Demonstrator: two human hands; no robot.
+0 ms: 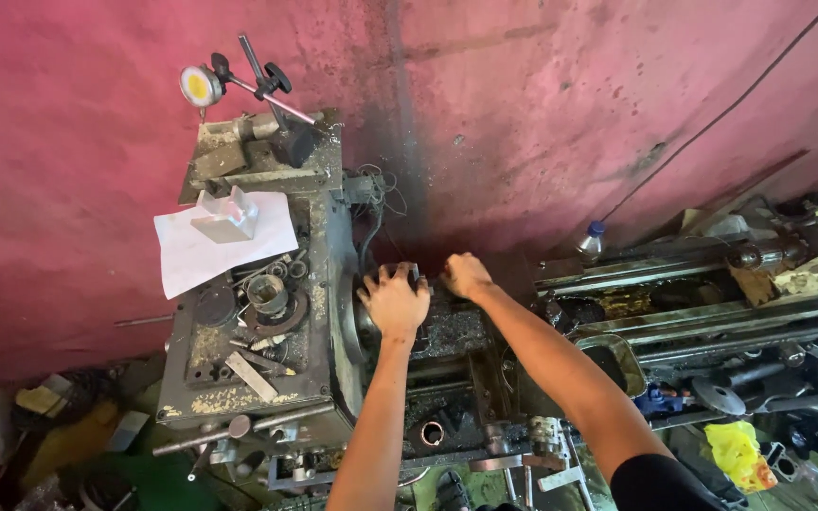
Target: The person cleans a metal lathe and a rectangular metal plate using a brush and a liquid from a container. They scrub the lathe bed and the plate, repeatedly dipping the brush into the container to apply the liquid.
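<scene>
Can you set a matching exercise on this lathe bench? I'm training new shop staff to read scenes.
Things:
1. white paper sheet
2. round yellow-faced dial gauge
3. yellow plastic bag
4. left hand

Places:
A. bottom right, among clutter
B. on the dark round lathe chuck
C. under a small grey metal block
D. top left, on a stand

Pairs: 1-C, 2-D, 3-A, 4-B

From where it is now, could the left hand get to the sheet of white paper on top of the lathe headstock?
Probably yes. The left hand rests on the chuck, beside the headstock, and the white paper lies just up and to its left with only a small metal block on it.
</scene>
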